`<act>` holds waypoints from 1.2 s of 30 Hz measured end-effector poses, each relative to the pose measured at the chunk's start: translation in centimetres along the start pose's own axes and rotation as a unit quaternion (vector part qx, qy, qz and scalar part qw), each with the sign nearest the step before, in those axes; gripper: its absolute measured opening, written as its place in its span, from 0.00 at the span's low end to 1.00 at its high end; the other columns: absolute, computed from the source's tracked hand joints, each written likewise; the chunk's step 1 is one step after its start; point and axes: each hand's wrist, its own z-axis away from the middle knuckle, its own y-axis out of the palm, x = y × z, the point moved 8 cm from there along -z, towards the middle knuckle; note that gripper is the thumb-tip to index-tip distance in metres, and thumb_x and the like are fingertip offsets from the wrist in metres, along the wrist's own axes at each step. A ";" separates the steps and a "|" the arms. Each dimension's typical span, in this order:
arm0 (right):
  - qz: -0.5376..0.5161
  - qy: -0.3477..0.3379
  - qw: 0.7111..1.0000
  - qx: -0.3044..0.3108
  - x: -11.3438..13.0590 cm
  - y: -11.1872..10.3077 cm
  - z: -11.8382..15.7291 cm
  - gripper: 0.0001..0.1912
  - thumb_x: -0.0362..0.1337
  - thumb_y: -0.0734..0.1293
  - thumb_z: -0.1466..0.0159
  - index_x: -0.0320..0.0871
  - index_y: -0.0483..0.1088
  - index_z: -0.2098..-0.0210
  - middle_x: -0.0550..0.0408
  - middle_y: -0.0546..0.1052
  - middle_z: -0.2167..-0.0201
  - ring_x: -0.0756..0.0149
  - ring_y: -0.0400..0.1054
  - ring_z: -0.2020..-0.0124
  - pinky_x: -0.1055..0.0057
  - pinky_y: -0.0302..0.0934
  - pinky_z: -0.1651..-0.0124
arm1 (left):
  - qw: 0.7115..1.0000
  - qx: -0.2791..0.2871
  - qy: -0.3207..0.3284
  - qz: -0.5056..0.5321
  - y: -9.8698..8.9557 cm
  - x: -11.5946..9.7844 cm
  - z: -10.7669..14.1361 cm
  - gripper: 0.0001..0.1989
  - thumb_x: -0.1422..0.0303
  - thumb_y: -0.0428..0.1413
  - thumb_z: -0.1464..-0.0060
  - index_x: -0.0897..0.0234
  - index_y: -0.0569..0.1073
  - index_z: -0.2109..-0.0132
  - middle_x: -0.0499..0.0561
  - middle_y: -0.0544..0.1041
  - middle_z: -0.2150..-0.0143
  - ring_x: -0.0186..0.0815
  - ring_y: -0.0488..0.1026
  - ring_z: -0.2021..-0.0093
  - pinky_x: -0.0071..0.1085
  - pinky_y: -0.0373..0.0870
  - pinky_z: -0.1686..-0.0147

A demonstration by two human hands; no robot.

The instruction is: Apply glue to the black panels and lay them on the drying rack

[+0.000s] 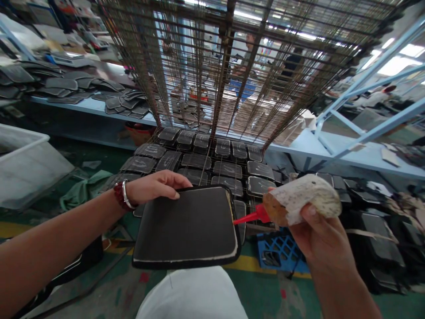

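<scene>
A dark rectangular padded panel [187, 226] with a black rim is tilted toward me, a pale line running along its lower and right edges. My left hand [159, 186] pinches its upper left edge, thumb on the face. In my right hand [318, 235] lies a stained whitish bottle [302, 201], held sideways with its red nozzle [247, 217] pointing left. The nozzle tip meets the panel's right edge. Behind the panel, rows of similar dark pieces [195, 161] rest on a wire rack [229, 57].
Stacks of dark pads [66, 86] cover a light blue shelf [89, 106] at left. A white bin [29, 164] stands at the left edge. A blue crate [282, 250] sits on the floor, with black bundles [378, 248] at right. A person [247, 53] is beyond the rack.
</scene>
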 end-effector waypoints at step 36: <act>-0.036 -0.034 0.981 -0.189 -5.0 -2.1 2.1 0.20 0.38 0.75 0.46 0.44 0.73 0.54 0.54 0.77 0.55 0.67 0.73 0.57 0.70 0.70 0.52 | 0.959 -0.182 0.039 0.213 -2.2 4.4 -0.8 0.16 0.79 0.63 0.59 0.69 0.74 0.59 0.57 0.79 0.63 0.38 0.77 0.68 0.33 0.75 0.66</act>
